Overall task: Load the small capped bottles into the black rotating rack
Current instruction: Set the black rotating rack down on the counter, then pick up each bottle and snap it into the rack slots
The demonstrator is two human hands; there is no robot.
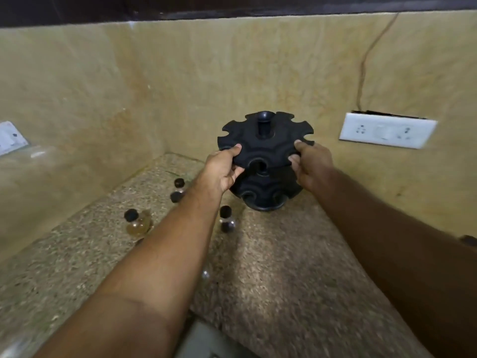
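Observation:
The black rotating rack (pixel 265 144) stands near the back corner of the speckled counter (pixel 271 267); its two notched tiers and centre knob show, and the slots I can see hold nothing. My left hand (pixel 224 167) grips the top tier's left edge and my right hand (pixel 311 164) grips its right edge. Left of the rack, small black-capped bottles stand on the counter: one with amber liquid (pixel 136 222), a dark one (pixel 226 219) beside my left forearm, and two at the back (pixel 178 189). My left arm hides part of the group.
Beige stone walls close the corner behind the rack. A white socket plate (pixel 387 130) sits on the right wall with a crack above it, and another white plate (pixel 11 138) on the left wall. The counter's front edge drops off near the bottom centre.

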